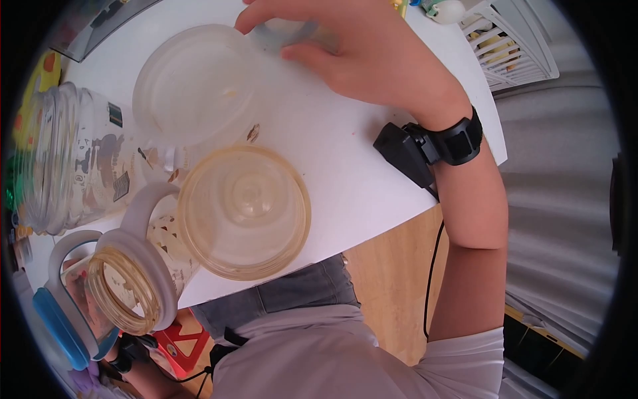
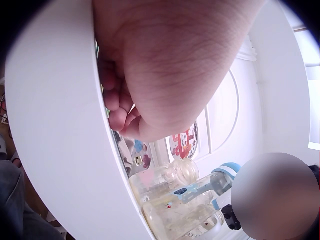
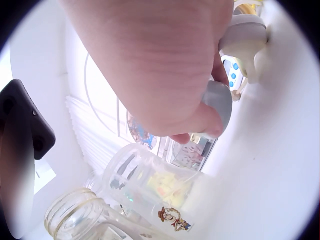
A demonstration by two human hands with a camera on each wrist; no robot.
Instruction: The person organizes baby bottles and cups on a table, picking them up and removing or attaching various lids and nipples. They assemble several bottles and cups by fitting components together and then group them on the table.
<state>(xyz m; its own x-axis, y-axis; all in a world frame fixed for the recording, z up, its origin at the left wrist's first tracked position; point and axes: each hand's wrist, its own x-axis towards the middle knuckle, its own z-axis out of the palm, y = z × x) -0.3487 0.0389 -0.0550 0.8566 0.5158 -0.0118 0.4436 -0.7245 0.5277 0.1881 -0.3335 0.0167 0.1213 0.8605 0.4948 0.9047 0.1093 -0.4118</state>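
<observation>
At the table's far side my right hand (image 1: 372, 53) reaches out, thumb and forefinger spread. In the right wrist view its thumb lies against a rounded grey cap (image 3: 220, 100), with fingers behind it. My left hand (image 2: 160, 75) is low beside the table edge, fingers curled and thumb tip close to them; I cannot tell what they hold. In the head view, bottles hide that hand. Nearest me stand a clear container with a tan rim (image 1: 302, 213) and a clear bottle with a grey handle (image 1: 151, 256). Behind them is a frosted cup (image 1: 193, 80).
A large clear jar (image 1: 73, 156) stands at the left. A bottle with a blue-trimmed top (image 1: 60, 329) is at the near left corner. Beyond the right hand lies a grey spouted piece (image 3: 243, 42). A white slatted basket (image 1: 512, 50) stands at the far right.
</observation>
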